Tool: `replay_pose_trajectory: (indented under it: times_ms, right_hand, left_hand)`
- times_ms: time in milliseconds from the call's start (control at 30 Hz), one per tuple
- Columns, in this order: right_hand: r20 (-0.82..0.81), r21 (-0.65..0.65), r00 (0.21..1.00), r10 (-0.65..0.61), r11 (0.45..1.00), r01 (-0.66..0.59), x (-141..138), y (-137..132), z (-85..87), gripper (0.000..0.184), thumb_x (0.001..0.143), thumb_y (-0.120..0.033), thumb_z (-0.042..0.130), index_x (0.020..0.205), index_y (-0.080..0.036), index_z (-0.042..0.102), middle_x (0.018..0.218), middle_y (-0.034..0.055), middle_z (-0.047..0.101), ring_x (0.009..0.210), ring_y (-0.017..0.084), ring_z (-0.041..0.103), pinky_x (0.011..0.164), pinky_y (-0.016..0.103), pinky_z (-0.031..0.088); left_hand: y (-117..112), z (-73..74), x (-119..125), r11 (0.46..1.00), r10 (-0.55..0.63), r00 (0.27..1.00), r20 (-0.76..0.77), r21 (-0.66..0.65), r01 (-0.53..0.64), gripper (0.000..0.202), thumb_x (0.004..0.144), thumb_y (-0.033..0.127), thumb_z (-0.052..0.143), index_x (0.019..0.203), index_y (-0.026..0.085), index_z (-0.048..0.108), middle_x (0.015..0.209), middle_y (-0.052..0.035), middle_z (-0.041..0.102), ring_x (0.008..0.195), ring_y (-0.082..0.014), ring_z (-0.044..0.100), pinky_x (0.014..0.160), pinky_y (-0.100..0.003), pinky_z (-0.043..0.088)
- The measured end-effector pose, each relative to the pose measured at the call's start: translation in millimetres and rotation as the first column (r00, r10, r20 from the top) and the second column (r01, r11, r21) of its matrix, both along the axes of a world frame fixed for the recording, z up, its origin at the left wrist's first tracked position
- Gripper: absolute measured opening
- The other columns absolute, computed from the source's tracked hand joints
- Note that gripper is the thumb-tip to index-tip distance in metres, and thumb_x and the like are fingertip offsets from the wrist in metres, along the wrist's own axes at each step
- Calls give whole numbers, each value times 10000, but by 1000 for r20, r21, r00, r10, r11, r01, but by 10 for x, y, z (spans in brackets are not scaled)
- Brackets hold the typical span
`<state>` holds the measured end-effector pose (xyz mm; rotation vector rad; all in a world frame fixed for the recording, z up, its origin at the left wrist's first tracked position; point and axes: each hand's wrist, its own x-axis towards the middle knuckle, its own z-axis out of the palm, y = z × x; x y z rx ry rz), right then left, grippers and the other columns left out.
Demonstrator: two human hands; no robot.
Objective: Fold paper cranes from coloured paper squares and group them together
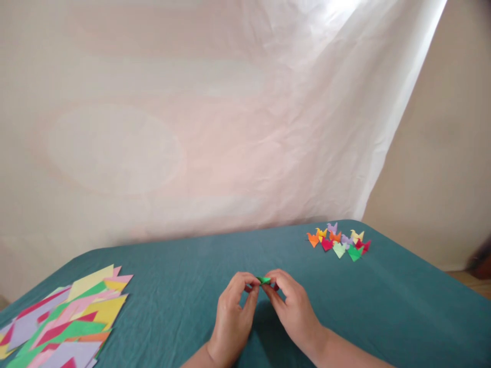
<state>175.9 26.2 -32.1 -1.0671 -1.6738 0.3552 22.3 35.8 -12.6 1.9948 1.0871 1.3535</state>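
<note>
A small folded green paper piece (264, 280) is pinched between the fingertips of both my hands, just above the teal tablecloth (184, 271). My left hand (232, 317) grips its left end with thumb and curled fingers. My right hand (293, 309) grips its right end the same way. Most of the piece is hidden by my fingers.
A spread of loose coloured paper sheets (65, 322) lies at the table's left front corner. A cluster of several small folded paper shapes (339, 241) in mixed colours sits at the far right. A white cloth backdrop (199, 117) hangs behind the table.
</note>
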Motion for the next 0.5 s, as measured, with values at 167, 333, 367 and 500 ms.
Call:
replay_pose_trajectory:
  times_ms: [167,333,367,500]
  right_hand:
    - [88,52,996,-6,999,2,15,-45,53,130,915,-189,443,892,-232,563,859,70,622,810,206,582,736,320,457]
    - [88,52,996,15,998,-19,44,-41,61,105,903,-183,479,889,-231,570,848,59,616,802,200,581,735,312,457]
    - [75,47,997,24,999,-28,52,-34,64,90,898,-190,495,879,-232,572,837,56,616,793,197,582,728,308,461]
    - [40,52,997,69,996,-71,79,-15,93,55,872,-213,563,832,-240,588,903,60,624,875,206,589,784,321,475]
  left_hand:
    - [26,-43,-13,996,23,1000,7,-85,-22,50,805,224,609,833,212,648,812,-21,667,752,-175,615,725,-250,475]
    - [35,-65,-24,979,-45,996,81,-196,61,89,830,266,589,821,197,646,783,-28,674,749,-180,628,722,-247,483]
    - [38,-60,-24,975,-57,994,98,-208,77,90,831,263,586,823,195,645,787,-30,673,753,-181,628,721,-248,486]
    - [53,-7,-29,970,-116,982,152,-196,144,61,823,219,587,831,196,642,931,-54,670,854,-190,629,768,-258,489]
